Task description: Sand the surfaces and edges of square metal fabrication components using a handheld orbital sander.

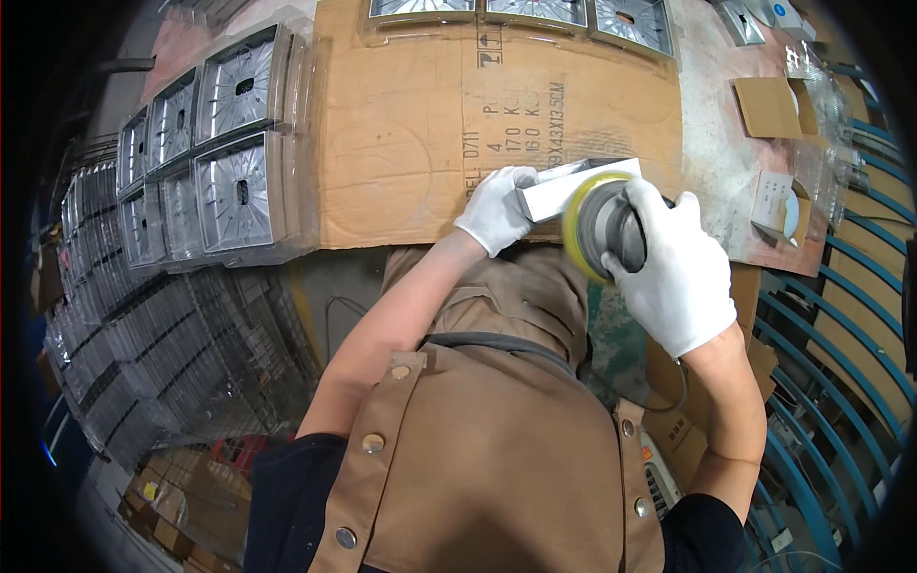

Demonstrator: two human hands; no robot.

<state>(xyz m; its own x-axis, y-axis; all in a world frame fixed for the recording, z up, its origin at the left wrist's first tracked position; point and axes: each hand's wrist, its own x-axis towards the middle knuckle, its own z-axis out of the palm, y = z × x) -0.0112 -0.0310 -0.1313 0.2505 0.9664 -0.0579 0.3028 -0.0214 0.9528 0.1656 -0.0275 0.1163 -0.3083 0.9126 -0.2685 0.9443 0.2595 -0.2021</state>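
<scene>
Both my hands wear white gloves. My left hand [500, 208] grips one end of a silver metal box-shaped part [556, 194], tilted up on its edge over the front of the cardboard. In my right hand [676, 263] is a round power sander [604, 229] with a yellow-green rim and a dark grey body. Its disc lies against or very near the side of the metal part; the exact contact is hidden. My right fingers wrap around the sander's body.
A flat cardboard sheet [401, 124] with printing covers the table's middle. Clear plastic trays [301, 181] of square silver parts stand at left, more at the far edge. Stacked trays [172, 353] fill the lower left. Small cartons [767, 107] lie at right, beside blue curved rails [831, 372].
</scene>
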